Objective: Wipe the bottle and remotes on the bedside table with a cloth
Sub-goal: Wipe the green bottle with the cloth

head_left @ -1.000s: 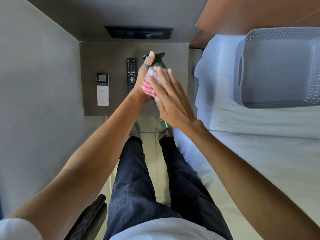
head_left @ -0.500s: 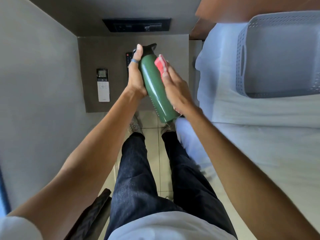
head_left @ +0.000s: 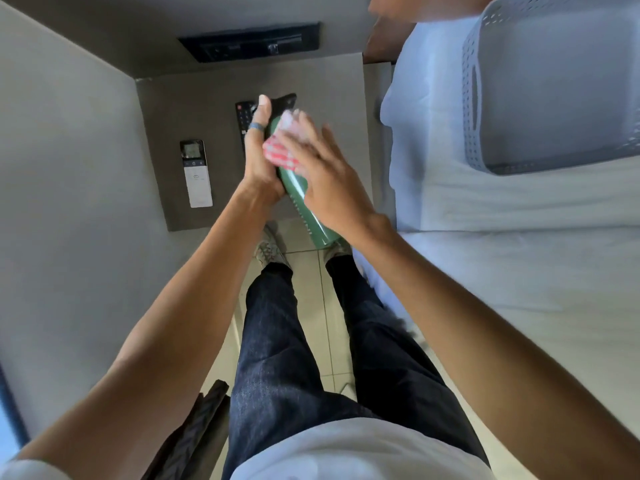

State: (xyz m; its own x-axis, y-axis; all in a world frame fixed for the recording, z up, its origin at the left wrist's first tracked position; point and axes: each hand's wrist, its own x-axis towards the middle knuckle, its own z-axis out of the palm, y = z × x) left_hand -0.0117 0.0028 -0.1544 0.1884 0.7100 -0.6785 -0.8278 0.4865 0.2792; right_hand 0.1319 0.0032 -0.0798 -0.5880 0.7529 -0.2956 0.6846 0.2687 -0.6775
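Observation:
A green bottle (head_left: 304, 206) with a black cap is held tilted above the front edge of the grey bedside table (head_left: 166, 109). My left hand (head_left: 259, 161) grips its upper body, thumb up by the cap. My right hand (head_left: 329, 178) presses a red-and-white cloth (head_left: 280, 155) flat against the bottle's upper side. A black remote (head_left: 244, 116) lies on the table, partly hidden behind my left hand. A white remote (head_left: 196, 173) with a small screen lies to its left.
A bed with pale sheets (head_left: 502, 271) runs along the right, with a grey plastic basket (head_left: 554, 81) on it. A black socket panel (head_left: 249, 41) sits in the wall behind the table. A wall closes the left side. My legs stand on tiled floor (head_left: 308, 268).
My right hand with the cloth has slid from the bottle's right side back over its upper front. The bottle stays lifted in my left hand.

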